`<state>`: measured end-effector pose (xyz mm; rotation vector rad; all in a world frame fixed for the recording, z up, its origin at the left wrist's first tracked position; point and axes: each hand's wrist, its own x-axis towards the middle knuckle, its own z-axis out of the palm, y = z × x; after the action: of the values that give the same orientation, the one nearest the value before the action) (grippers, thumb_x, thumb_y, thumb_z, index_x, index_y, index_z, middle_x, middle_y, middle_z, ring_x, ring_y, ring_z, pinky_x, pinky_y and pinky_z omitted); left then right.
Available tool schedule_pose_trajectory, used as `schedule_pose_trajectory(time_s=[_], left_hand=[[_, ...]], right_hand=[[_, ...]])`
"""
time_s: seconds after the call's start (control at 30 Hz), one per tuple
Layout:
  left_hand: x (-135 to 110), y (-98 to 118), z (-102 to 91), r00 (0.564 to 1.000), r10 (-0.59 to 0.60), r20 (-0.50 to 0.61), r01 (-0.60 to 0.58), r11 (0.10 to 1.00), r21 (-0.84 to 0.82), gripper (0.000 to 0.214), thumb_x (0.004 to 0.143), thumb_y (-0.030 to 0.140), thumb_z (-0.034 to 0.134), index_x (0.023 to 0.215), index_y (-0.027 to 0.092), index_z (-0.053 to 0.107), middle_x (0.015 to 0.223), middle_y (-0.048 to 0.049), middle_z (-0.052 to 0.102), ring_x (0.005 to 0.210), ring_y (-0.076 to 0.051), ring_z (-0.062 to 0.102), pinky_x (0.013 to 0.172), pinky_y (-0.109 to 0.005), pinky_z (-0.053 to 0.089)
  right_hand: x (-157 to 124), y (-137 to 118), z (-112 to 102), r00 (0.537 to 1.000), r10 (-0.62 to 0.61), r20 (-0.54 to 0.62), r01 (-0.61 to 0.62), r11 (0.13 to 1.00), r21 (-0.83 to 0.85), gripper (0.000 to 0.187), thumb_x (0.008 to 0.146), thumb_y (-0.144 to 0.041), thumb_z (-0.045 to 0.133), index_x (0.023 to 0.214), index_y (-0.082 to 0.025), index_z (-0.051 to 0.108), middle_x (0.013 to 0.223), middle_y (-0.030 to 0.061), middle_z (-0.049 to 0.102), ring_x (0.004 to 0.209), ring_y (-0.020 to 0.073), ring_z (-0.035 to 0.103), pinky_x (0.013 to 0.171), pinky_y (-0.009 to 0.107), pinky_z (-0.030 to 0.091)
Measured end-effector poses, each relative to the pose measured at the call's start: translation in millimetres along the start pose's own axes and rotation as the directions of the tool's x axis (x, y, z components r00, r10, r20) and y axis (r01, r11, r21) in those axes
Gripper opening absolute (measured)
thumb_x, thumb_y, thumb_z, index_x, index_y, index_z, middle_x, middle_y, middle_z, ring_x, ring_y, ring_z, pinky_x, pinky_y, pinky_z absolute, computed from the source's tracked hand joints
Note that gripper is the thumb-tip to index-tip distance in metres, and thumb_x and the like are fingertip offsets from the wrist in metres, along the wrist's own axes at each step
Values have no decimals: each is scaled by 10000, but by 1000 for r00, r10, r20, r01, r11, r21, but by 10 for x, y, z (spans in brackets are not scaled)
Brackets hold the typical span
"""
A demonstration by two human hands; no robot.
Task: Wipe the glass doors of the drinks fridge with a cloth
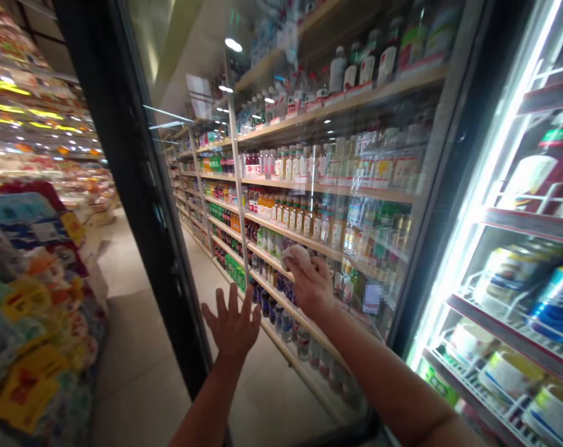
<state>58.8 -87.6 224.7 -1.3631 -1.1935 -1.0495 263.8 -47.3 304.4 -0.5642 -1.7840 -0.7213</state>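
Note:
A glass fridge door point(272, 397) with a dark frame point(157, 230) stands open in front of me. My right hand point(313, 288) presses a light, crumpled cloth point(296, 256) against the pane, fingers closed over it. Lower and to the left, my left hand point(235, 326) has its fingers spread, at or very close to the glass near the frame; I cannot tell whether it touches. Nothing is in that hand. Through the pane, shelves of bottles point(304, 217) show, mixed with reflections.
On the right, the lit cooler holds wire shelves point(509, 316) of drinks, including a blue can point(558, 301). Bagged goods point(34, 335) are piled on a display at the left. A tiled floor aisle point(132, 335) runs between that display and the door.

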Motion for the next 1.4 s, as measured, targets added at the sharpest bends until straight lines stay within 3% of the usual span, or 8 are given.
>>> schedule_pose_trajectory(time_s=[0.27,0.4,0.5,0.67,0.73,0.97,1.17,1.4], left_hand=[[-6,15,-7,1000,-10,23,10,1000,6,656,963,302,602,1559,253,333,1633,-138,261,1536,-353,122,1221,-646,55],[-5,20,-22,1000,-7,19,7,1000,7,688,954,287,603,1572,237,304,1638,-148,240,1535,-362,107,1223,-636,31],[1,35,-43,1000,1,14,-1,1000,2,705,946,278,605,1577,238,292,1632,-154,253,1533,-366,118,1221,-640,41],[0,58,-58,1000,2,-3,-2,1000,7,721,938,284,620,1577,247,289,1634,-140,252,1533,-359,126,1226,-626,42],[-5,60,-58,1000,1,4,-1,1000,4,726,935,283,626,1577,250,287,1637,-137,246,1532,-360,129,1226,-628,40],[-17,70,-91,999,-25,27,26,999,-20,708,949,290,618,1575,286,286,1629,-133,271,1533,-359,129,1213,-656,63],[-82,52,-65,997,-54,58,56,998,-24,656,935,309,635,1538,300,377,1594,-140,348,1528,-377,145,1189,-683,93],[-62,64,-79,997,-53,61,56,997,-53,731,935,274,633,1575,301,280,1623,-134,286,1530,-375,127,1201,-672,55]], right_hand=[[-335,-193,-15,966,-176,189,177,984,13,427,947,-235,551,1364,-312,603,1460,-72,560,1048,185,558,923,321,480],[-20,14,-55,999,17,30,-17,1000,-16,477,932,-112,519,1383,-254,588,1456,-31,567,1142,212,509,1026,344,432],[-62,27,-41,997,70,-46,-70,997,-15,470,920,-82,523,1360,-225,604,1436,-7,587,1150,224,498,1023,361,422],[-690,-208,-54,951,-270,149,260,962,83,316,981,-238,498,1233,-279,685,1431,-81,585,1011,165,544,831,303,456],[-746,-203,-89,933,-306,188,292,951,96,312,986,-254,498,1230,-296,687,1433,-80,584,1006,149,550,824,287,456],[-406,8,-106,997,40,70,-40,999,0,439,937,-130,527,1349,-247,621,1398,0,614,1142,206,530,1055,351,405],[-775,-182,-77,971,-174,165,158,982,102,375,952,-205,542,1293,-314,649,1343,-57,652,1006,159,579,888,295,483],[35,36,-163,988,152,-18,-153,988,-3,460,949,-77,453,1353,-227,614,1451,13,571,1239,204,510,1077,352,396]])
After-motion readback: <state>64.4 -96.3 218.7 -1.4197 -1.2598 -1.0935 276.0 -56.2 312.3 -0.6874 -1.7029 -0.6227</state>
